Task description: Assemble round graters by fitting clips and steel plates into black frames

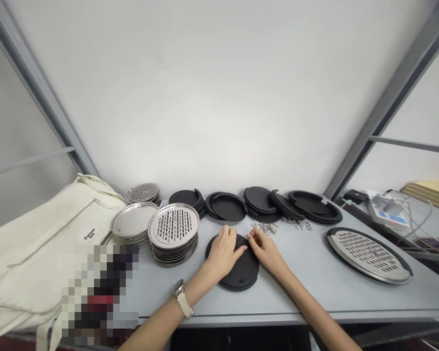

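A round black plastic disc [240, 271] with a small knob near its front edge lies flat on the table before me. My left hand [224, 249] rests over its left and upper part, fingers bent down against it and thumb stretched across. At the upper right edge of the disc, my right hand [262, 247] pinches thumb and forefinger together. What sits in that pinch is too small to make out. Behind the hands lies a loose pile of small metal hooks or rings [267, 228].
To the left stand stacked metal grater plates [173, 226] and plain metal discs [134, 220]. Black round holders [227, 206] line the back by the wall. One grater in a black holder [369, 254] lies at right. A cream bag [47, 258] occupies the left end.
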Tool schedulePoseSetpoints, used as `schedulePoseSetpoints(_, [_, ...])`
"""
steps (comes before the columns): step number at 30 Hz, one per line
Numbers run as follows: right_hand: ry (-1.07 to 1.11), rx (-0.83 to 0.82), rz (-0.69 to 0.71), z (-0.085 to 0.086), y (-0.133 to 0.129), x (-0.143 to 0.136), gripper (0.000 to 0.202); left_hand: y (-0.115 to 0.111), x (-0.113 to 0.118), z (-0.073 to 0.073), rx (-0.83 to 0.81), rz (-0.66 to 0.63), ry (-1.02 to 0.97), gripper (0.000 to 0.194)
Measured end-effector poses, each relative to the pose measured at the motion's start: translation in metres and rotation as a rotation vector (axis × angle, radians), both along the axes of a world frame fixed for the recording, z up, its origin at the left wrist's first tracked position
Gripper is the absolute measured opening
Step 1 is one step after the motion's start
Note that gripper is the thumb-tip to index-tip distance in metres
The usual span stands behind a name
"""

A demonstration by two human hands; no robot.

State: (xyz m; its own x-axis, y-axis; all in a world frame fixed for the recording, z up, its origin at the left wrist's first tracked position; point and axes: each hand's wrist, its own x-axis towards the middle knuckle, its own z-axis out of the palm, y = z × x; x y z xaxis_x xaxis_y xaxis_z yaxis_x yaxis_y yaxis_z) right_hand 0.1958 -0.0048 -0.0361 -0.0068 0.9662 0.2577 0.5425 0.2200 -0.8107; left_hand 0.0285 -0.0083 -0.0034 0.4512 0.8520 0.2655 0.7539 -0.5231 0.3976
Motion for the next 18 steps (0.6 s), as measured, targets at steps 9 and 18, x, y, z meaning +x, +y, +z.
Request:
schedulePoseSetpoints(9, [0.1, -0.018, -0.004, -0.006, 0.006, 0.003, 0.03, 0.007, -0.016, 0.006, -0.049, -0.312, 0.003, 0.004])
schedulePoseSetpoints(18, [0.185, -0.071, 0.14, 0.002, -0.008, -0.005, 0.035, 0.017, -0.044, 0.013, -0.235, -0.504, -0.147, 0.012])
